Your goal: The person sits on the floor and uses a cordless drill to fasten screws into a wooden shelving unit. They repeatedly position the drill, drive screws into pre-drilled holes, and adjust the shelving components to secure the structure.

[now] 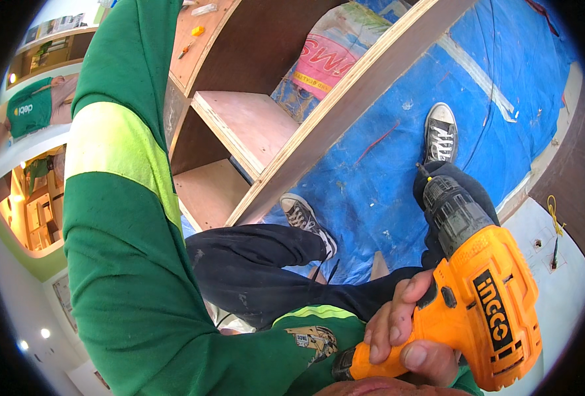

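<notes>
Right hand (398,323): I see fingers wrapped round drill (467,307).
Left hand: out of view, can't tell.
Shelves (253,122): look set against panel (353,112); what's left, unclear.

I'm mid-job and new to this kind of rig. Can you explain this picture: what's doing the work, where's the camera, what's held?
There is no robot: a person works bare-handed. The one picture comes from a wide fisheye camera on their head, looking down, so straight edges bend. The right hand grips an orange drill. The left sleeve runs up past the top edge, so the left hand is out of view. Below, shoes stand on a blue sheet, beside wooden shelves. A small yellow piece lies on a wooden top.
</notes>
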Motion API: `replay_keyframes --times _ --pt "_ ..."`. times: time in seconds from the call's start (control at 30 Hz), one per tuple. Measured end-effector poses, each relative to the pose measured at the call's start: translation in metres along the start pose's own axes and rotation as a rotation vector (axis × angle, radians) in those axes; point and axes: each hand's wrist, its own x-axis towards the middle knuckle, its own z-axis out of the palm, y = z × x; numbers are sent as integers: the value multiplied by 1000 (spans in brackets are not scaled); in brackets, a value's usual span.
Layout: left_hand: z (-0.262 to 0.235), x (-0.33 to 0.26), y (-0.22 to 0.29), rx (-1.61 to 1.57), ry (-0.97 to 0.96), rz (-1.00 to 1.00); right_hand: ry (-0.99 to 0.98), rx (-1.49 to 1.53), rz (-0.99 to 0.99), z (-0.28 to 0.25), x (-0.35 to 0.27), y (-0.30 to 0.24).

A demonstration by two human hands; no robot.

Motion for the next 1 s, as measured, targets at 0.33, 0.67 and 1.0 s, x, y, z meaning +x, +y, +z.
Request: replay_keyframes --times 0.33,0.67,1.0 --pt "5 10 -5 28 -8 7 96 32 96 3 1 -12" --pt "4 13 -8 29 -8 5 105 -22 130 6 2 -19" --pt "-4 11 -14 -23 -18 7 132 -38 105 15 2 -14"
